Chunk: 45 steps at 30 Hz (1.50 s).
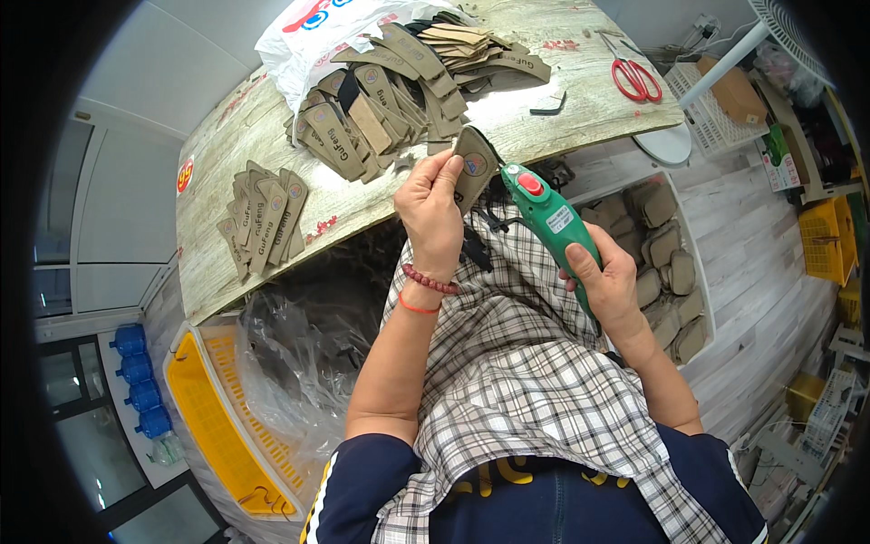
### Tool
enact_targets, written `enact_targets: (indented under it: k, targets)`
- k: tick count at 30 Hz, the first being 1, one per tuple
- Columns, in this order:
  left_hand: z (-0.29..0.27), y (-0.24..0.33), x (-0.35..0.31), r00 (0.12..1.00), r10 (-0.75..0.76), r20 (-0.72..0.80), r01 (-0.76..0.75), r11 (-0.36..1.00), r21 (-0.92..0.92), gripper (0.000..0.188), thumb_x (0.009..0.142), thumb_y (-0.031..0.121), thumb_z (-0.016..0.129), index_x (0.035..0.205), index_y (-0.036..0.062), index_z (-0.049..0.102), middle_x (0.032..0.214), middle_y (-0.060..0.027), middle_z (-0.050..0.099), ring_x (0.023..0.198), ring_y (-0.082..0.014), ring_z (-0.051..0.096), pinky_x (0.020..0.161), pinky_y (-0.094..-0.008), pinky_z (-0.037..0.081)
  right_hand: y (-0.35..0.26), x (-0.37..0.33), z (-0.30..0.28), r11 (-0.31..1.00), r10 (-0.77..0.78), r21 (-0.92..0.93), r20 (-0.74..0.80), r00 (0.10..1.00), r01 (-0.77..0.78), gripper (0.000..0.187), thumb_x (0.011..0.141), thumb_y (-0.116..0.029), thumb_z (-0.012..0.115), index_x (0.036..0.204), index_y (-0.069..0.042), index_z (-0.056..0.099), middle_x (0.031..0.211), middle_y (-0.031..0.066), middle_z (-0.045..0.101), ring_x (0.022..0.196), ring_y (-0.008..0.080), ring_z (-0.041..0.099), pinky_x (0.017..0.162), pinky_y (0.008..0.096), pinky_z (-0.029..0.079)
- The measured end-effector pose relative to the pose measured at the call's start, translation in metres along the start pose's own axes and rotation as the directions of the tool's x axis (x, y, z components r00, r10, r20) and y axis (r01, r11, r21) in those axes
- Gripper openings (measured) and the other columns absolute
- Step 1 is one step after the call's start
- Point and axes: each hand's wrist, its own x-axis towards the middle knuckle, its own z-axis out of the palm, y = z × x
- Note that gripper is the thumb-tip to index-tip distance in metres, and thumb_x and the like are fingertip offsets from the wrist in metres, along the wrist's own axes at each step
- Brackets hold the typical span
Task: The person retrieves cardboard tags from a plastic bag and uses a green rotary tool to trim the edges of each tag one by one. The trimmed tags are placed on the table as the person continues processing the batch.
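Observation:
My left hand [428, 204] pinches a khaki fabric piece [474, 169] with a small round emblem, holding it upright near the table's front edge. In my right hand [605, 274] is a green handheld electric cutter [549, 216] with a red button, fingers wrapped around its handle. The cutter's tip meets the dark edge of the fabric piece; whether the blade touches the material I cannot tell. Dark scraps [478, 245] hang below the piece over my checked apron [507, 317]. Similar khaki pieces lie in a large heap [381, 104] and in a smaller fanned pile [263, 218] on the table.
Red-handled scissors [637, 82] lie at the table's [362, 195] far right. A white plastic bag [313, 54] stands behind the heap. On my right is a white bin [710, 299] of khaki pieces; on my left, a yellow basket [204, 417] and clear plastic sheeting [290, 354].

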Motion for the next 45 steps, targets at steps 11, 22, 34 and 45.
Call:
enact_targets:
  k: [11,22,34,45]
  targets:
    - [-0.013,0.008,-0.003,0.977,0.002,0.213,-0.051,0.973,0.227,0.013,0.088,0.004,0.061,0.096,-0.0037,0.068,0.082,-0.0008,0.065,0.075,-0.0053,0.056,0.068,-0.0191,0.045,-0.001,0.007,-0.001,1.0,-0.021,-0.002,0.008,1.0,0.021,0.045,0.091,-0.036,0.06,0.115,0.001,0.058,0.069,0.0014,0.057,0.055,0.0062,0.051,0.05,0.0218,0.043]
    - [-0.181,0.035,0.077,0.967,0.098,-0.236,-0.045,0.975,0.217,0.016,0.088,0.011,0.062,0.099,0.0006,0.067,0.087,-0.0036,0.066,0.074,-0.0093,0.059,0.068,-0.0233,0.048,0.003,0.014,-0.002,0.995,0.087,0.058,-0.006,0.996,-0.086,0.037,0.093,-0.031,0.058,0.113,0.0,0.058,0.079,0.0014,0.059,0.063,0.0063,0.053,0.052,0.0213,0.043]
    - [-0.111,-0.024,0.16,0.841,0.349,-0.413,0.179,0.541,0.822,0.033,0.068,0.02,0.078,0.081,0.0026,0.053,0.088,-0.013,0.06,0.089,-0.0297,0.058,0.079,-0.041,0.045,0.008,0.017,0.015,0.996,0.078,-0.055,0.032,0.996,-0.076,0.041,0.092,-0.032,0.06,0.115,0.002,0.058,0.079,0.0032,0.06,0.062,0.0069,0.054,0.051,0.0221,0.044]
    - [-0.046,0.003,0.064,0.988,-0.107,-0.115,0.041,0.881,-0.472,0.007,0.09,0.003,0.058,0.097,0.0015,0.058,0.09,-0.0053,0.064,0.077,-0.0129,0.062,0.07,-0.0259,0.051,0.005,0.018,0.021,0.999,0.04,-0.02,0.024,0.999,-0.039,0.039,0.09,-0.029,0.062,0.114,0.001,0.059,0.07,0.0009,0.058,0.055,0.0059,0.051,0.05,0.022,0.043]
